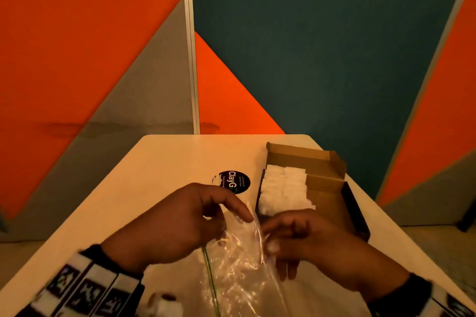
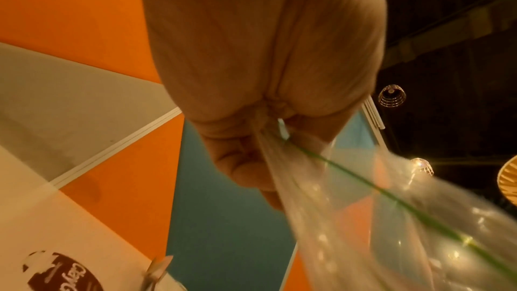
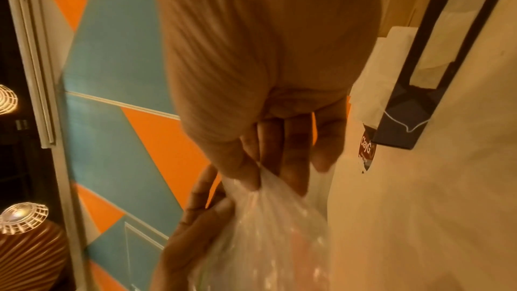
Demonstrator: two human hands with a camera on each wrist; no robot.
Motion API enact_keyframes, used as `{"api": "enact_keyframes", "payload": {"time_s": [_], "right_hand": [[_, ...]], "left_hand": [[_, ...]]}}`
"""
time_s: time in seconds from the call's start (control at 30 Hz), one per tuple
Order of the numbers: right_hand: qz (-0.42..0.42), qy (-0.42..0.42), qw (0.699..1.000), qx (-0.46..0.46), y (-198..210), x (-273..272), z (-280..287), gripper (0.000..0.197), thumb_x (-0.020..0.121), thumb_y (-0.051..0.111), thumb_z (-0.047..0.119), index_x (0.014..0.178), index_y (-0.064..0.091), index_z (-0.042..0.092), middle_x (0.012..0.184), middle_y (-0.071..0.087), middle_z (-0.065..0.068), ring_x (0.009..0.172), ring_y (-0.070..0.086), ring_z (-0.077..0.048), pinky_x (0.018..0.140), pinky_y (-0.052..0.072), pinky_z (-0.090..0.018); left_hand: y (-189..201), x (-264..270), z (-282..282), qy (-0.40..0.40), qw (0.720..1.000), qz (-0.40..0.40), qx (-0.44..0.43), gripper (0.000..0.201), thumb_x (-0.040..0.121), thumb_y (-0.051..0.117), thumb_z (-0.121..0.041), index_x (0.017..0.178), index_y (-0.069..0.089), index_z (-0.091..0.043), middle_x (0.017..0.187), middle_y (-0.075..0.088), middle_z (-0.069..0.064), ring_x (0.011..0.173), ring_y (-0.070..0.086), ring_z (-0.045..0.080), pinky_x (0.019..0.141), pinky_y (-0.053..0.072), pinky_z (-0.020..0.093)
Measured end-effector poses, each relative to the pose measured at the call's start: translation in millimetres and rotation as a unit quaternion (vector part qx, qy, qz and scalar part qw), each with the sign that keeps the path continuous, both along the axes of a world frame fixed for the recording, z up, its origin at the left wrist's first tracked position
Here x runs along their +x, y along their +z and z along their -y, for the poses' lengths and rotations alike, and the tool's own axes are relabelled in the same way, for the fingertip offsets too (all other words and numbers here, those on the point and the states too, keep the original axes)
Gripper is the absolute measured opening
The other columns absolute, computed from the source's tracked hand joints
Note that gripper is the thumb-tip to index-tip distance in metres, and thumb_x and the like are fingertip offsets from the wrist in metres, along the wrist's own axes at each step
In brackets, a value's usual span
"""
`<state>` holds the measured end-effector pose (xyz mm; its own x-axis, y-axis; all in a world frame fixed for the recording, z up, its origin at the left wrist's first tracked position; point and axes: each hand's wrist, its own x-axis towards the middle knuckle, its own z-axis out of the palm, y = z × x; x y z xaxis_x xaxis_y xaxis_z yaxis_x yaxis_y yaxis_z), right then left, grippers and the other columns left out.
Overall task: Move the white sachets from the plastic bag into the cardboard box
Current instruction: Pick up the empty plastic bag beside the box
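A clear plastic bag with a green line along its rim hangs between my two hands over the near part of the table. My left hand pinches its left rim; in the left wrist view the plastic bag runs out of that curled left hand. My right hand pinches the right rim, as the right wrist view shows with the right hand on the plastic bag. The open cardboard box stands at the right, with several white sachets in rows along its left side.
A round black sticker lies on the white table left of the box. Orange, grey and teal partition panels stand close behind the table. The box's dark outer side shows in the right wrist view.
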<state>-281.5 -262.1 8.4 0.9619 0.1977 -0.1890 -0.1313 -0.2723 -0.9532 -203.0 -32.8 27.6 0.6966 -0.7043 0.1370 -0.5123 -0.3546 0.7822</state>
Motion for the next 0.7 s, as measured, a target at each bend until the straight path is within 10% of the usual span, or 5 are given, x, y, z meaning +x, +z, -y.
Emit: {"api": "enact_keyframes", "payload": {"time_s": [0.13, 0.3, 0.47, 0.7], "right_hand": [[0.048, -0.06, 0.996, -0.034, -2, 1, -9, 0.013, 0.088, 0.069, 0.013, 0.088, 0.079, 0.021, 0.086, 0.076, -0.005, 0.066, 0.063, -0.017, 0.064, 0.054, -0.031], [0.123, -0.213, 0.968, 0.044, -4, 5, -10, 0.015, 0.09, 0.065, 0.008, 0.085, 0.077, 0.016, 0.073, 0.073, -0.007, 0.056, 0.061, -0.016, 0.057, 0.052, -0.03], [0.133, -0.233, 0.962, 0.044, -7, 8, -11, 0.014, 0.09, 0.066, 0.01, 0.086, 0.077, 0.017, 0.075, 0.074, -0.006, 0.06, 0.063, -0.017, 0.058, 0.055, -0.027], [0.135, -0.22, 0.965, 0.045, -9, 6, -9, 0.015, 0.092, 0.065, 0.018, 0.092, 0.076, 0.028, 0.074, 0.073, -0.011, 0.059, 0.065, -0.023, 0.061, 0.059, -0.032]], "left_hand": [[6, 2, 8, 0.044, 0.992, -0.007, -0.117, 0.04, 0.088, 0.068, 0.0, 0.103, 0.073, -0.038, 0.095, 0.074, -0.004, 0.072, 0.068, 0.024, 0.059, 0.052, 0.029], [-14, -4, 13, 0.104, 0.933, -0.234, -0.253, 0.063, 0.062, 0.088, -0.041, 0.119, 0.065, -0.025, 0.108, 0.071, 0.013, 0.085, 0.068, 0.028, 0.057, 0.053, 0.034], [-28, -9, 21, 0.119, 0.936, -0.241, -0.225, 0.012, 0.089, 0.067, -0.01, 0.098, 0.075, -0.009, 0.092, 0.072, 0.019, 0.07, 0.063, 0.025, 0.055, 0.052, 0.032], [-32, -4, 22, 0.155, 0.933, -0.208, -0.248, 0.017, 0.092, 0.06, 0.002, 0.101, 0.072, -0.007, 0.075, 0.07, 0.017, 0.058, 0.059, 0.021, 0.052, 0.051, 0.029]]}}
